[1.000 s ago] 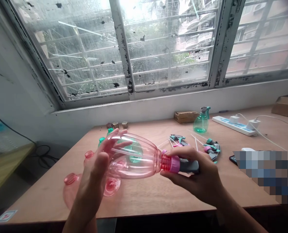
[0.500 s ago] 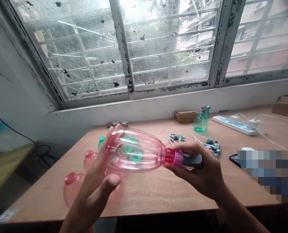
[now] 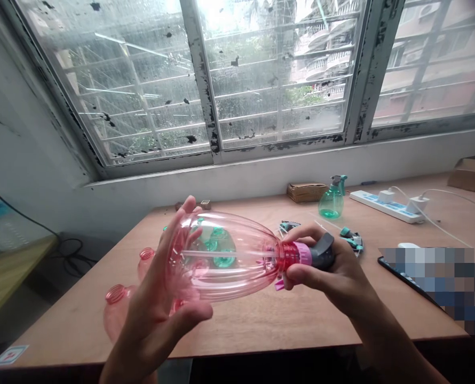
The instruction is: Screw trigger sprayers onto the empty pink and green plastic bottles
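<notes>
A clear pink spray bottle (image 3: 229,256) lies sideways in the air between my hands, its base to the left. My left hand (image 3: 157,293) cups the base, fingers behind it and thumb along the lower side. My right hand (image 3: 325,277) grips the neck and the dark grey spray head (image 3: 321,252) with its pink collar (image 3: 303,254). A thin tube shows inside the bottle. Behind my left hand stand pink bottles without heads, one pink bottle (image 3: 117,312) at the front. Green bottles (image 3: 223,248) show through the pink plastic.
Loose spray heads (image 3: 351,241) lie on the wooden table (image 3: 261,333) beyond my right hand. Farther back are a green spray bottle (image 3: 331,200), a cardboard box (image 3: 307,192) and a white power strip (image 3: 385,206) with plugs and cables. A phone (image 3: 408,280) lies partly under a blurred patch.
The spray bottle has rolled about its length, so the trigger now shows below the neck. My right hand has shifted its grip, its thumb now on the neck near the collar.
</notes>
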{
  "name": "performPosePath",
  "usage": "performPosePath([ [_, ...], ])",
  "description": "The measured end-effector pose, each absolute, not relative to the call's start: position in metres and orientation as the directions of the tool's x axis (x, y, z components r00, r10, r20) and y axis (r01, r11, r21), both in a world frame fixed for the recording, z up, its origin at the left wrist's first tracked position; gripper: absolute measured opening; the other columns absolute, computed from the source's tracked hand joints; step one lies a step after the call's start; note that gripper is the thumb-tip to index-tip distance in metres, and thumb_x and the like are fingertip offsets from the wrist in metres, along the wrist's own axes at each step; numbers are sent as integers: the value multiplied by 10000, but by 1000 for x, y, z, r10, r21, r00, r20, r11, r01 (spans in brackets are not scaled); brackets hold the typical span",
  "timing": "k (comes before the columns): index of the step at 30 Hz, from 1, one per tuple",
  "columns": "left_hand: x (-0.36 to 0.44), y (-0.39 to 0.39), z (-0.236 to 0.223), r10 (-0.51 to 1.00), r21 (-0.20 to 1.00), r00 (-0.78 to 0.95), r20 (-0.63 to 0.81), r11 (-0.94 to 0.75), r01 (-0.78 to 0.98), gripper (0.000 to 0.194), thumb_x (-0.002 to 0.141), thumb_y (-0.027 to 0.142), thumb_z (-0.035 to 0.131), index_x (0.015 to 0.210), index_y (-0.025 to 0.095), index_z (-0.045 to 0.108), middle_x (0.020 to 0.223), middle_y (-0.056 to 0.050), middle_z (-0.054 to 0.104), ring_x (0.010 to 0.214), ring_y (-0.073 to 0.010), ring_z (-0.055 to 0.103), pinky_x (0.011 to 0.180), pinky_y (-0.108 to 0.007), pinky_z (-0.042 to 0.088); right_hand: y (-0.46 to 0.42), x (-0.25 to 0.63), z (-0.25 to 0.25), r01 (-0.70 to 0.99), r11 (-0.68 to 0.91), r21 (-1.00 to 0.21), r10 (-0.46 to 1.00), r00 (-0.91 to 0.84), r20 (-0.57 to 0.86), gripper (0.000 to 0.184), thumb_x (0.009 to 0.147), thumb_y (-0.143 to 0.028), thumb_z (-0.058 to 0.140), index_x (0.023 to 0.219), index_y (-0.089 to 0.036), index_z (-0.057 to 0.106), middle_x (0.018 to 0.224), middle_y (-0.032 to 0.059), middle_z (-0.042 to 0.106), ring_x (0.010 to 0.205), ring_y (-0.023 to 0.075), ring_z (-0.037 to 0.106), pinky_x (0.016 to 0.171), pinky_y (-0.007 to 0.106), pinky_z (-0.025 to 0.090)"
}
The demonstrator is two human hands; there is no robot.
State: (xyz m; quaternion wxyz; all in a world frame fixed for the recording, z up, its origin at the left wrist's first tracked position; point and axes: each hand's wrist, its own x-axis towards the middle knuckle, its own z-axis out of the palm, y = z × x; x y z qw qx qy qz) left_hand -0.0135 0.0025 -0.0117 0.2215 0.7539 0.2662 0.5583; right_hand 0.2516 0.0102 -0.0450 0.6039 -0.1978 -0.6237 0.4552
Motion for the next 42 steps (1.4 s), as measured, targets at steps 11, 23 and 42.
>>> performPosePath([
  [11,-4,14,-11,816,829,148,559,-551,-94,727,941,793,359,1480,345,554,1698,17,351,1594,-396,199,1289,-587,257,11,248,-52,293,932,-212,273,-184,944,417,847,-142,847,1208,-220,653,1002,59,824,823,211,783,736,296,621],
  [23,-1,13,-6,755,754,47,654,-655,33,572,979,645,490,1415,302,633,1594,-48,519,1501,-402,413,1191,-576,431,5,238,-52,125,860,-495,506,-88,858,416,801,-168,892,1136,-288,677,864,-13,800,673,171,746,607,240,608],
  [42,5,1,-1,595,593,86,799,-804,50,823,901,860,105,1488,458,519,1611,132,478,1587,-282,265,1316,-460,230,-5,249,-54,203,933,-297,340,-226,913,542,804,-158,887,1280,-264,652,1009,55,830,884,271,799,773,352,648],
])
